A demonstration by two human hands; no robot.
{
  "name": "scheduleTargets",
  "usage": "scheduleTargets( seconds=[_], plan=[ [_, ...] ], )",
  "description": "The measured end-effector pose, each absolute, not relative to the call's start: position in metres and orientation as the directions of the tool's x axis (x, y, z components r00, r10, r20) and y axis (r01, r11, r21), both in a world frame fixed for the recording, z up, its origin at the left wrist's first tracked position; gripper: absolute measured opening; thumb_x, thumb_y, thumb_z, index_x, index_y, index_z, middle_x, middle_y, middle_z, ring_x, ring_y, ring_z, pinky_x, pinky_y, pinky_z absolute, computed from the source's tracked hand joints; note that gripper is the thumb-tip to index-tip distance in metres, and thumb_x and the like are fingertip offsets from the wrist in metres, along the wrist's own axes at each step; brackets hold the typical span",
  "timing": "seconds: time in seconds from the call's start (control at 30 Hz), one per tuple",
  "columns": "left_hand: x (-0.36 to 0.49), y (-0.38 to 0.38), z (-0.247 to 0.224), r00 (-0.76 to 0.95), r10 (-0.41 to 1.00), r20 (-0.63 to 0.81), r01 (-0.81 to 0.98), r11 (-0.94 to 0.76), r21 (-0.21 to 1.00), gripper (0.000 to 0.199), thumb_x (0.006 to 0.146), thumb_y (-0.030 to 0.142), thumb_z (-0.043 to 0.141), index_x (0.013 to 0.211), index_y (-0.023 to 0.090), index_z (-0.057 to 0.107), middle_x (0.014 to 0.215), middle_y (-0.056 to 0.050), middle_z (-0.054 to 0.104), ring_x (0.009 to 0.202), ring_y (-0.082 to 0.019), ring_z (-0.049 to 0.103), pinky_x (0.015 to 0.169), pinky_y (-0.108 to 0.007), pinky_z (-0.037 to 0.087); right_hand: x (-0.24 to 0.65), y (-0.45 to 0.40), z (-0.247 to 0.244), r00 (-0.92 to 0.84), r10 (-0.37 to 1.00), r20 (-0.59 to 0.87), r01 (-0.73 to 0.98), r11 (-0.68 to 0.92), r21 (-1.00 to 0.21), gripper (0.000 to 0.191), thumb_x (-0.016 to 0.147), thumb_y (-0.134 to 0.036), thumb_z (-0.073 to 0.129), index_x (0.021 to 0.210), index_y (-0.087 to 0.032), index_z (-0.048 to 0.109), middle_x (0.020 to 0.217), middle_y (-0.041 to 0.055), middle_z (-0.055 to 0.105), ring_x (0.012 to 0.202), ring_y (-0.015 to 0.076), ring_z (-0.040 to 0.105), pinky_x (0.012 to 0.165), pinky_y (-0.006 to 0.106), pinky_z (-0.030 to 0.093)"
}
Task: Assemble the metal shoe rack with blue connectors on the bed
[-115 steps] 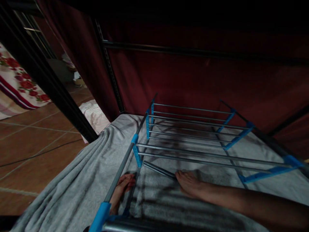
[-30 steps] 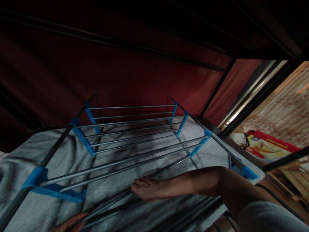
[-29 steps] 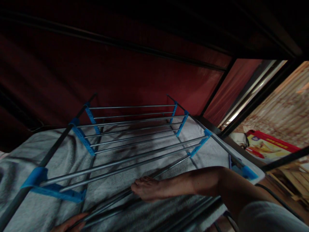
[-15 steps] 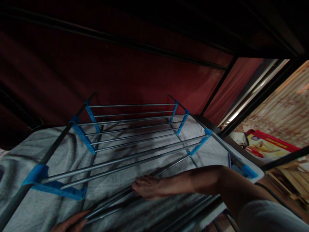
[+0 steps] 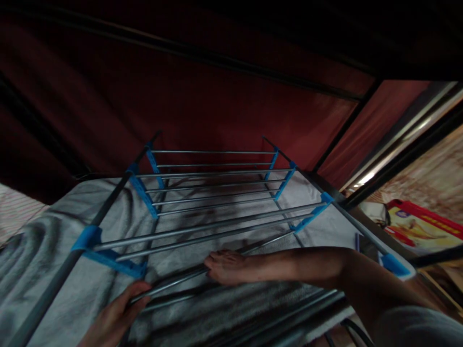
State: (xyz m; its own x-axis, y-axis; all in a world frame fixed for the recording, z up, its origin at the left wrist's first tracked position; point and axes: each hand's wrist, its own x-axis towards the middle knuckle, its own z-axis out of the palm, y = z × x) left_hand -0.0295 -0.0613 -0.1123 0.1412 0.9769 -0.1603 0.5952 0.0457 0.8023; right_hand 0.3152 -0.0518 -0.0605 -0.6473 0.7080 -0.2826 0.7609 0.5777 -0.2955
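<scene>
The drying rack (image 5: 217, 222) lay on the blanket (image 5: 72, 212), its far end by the blanket's far edge, with the curtain (image 5: 217, 106) behind. Crossbars spanned the space between the left side tube (image 5: 47, 289) and the right side tube (image 5: 354, 222), which ran near the blanket's right edge. Before the nearest crossbars, a rod (image 5: 173, 283) slanted from lower left to upper right. The box (image 5: 423, 226) sat beyond the right edge, and the cloth (image 5: 18, 207) lay past the far left corner.
</scene>
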Motion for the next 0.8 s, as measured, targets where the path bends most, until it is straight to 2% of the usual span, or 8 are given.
scheduleTargets(
  seconds=[0.1, 0.27, 0.33, 0.5, 0.67, 0.8],
  plan=[
    [-0.018, -0.065, -0.091, 0.150, 0.965, -0.216, 0.511, 0.111, 0.852, 0.059, 0.073, 0.077, 0.067, 0.098, 0.023, 0.067, 0.084, -0.003, 0.070, 0.070, -0.025, 0.066, 0.061, -0.035, 0.055, 0.297, -0.050, -0.049, -0.665, 0.694, -0.277, 0.744, 0.579, -0.335, 0.033, 0.106, -0.033, 0.050, 0.128, -0.010, 0.060, 0.125, 0.0171, 0.069, 0.110, 0.0283, 0.070, 0.092, 0.041, 0.057],
    [-0.005, -0.073, -0.073, 0.113, 0.967, -0.227, 0.365, 0.172, 0.915, 0.052, 0.073, 0.067, 0.073, 0.093, 0.023, 0.052, 0.075, 0.004, 0.056, 0.061, -0.017, 0.058, 0.057, -0.030, 0.049, 0.274, -0.043, -0.045, -0.692, 0.649, -0.316, 0.717, 0.566, -0.406, 0.024, 0.107, -0.024, 0.046, 0.123, -0.014, 0.061, 0.121, 0.0124, 0.073, 0.108, 0.0254, 0.072, 0.084, 0.033, 0.054],
    [-0.005, -0.074, -0.073, 0.059, 0.978, -0.202, 0.374, 0.166, 0.912, 0.051, 0.073, 0.061, 0.076, 0.098, 0.023, 0.050, 0.079, 0.003, 0.056, 0.063, -0.017, 0.059, 0.058, -0.030, 0.048, 0.271, -0.039, -0.046, -0.689, 0.655, -0.309, 0.720, 0.570, -0.396, 0.023, 0.107, -0.020, 0.044, 0.122, -0.014, 0.060, 0.116, 0.0128, 0.074, 0.105, 0.0251, 0.073, 0.081, 0.033, 0.052],
    [-0.015, -0.065, -0.084, -0.107, 0.994, -0.018, 0.393, 0.058, 0.918, 0.048, 0.071, 0.051, 0.075, 0.103, 0.024, 0.051, 0.092, -0.001, 0.059, 0.072, -0.019, 0.062, 0.066, -0.033, 0.053, 0.271, -0.030, -0.053, -0.669, 0.672, -0.316, 0.739, 0.560, -0.375, 0.022, 0.102, -0.012, 0.045, 0.120, -0.015, 0.059, 0.113, 0.0139, 0.074, 0.098, 0.0246, 0.072, 0.073, 0.032, 0.046],
    [-0.022, -0.051, -0.092, 0.005, 1.000, -0.010, 0.386, 0.007, 0.923, 0.044, 0.075, 0.039, 0.069, 0.114, 0.020, 0.062, 0.112, -0.010, 0.069, 0.101, -0.028, 0.067, 0.090, -0.043, 0.056, 0.271, -0.027, -0.055, -0.660, 0.676, -0.328, 0.746, 0.539, -0.392, 0.030, 0.094, -0.001, 0.046, 0.114, -0.017, 0.060, 0.104, 0.0090, 0.074, 0.087, 0.0189, 0.068, 0.071, 0.030, 0.042],
    [-0.023, -0.044, -0.096, 0.058, 0.998, -0.029, 0.355, 0.006, 0.935, 0.040, 0.075, 0.036, 0.070, 0.110, 0.019, 0.067, 0.116, -0.010, 0.071, 0.106, -0.028, 0.066, 0.097, -0.044, 0.054, 0.271, -0.027, -0.058, -0.654, 0.689, -0.312, 0.747, 0.521, -0.413, 0.024, 0.100, -0.006, 0.044, 0.113, -0.018, 0.060, 0.101, 0.0086, 0.073, 0.084, 0.0173, 0.065, 0.069, 0.029, 0.041]
  ],
)
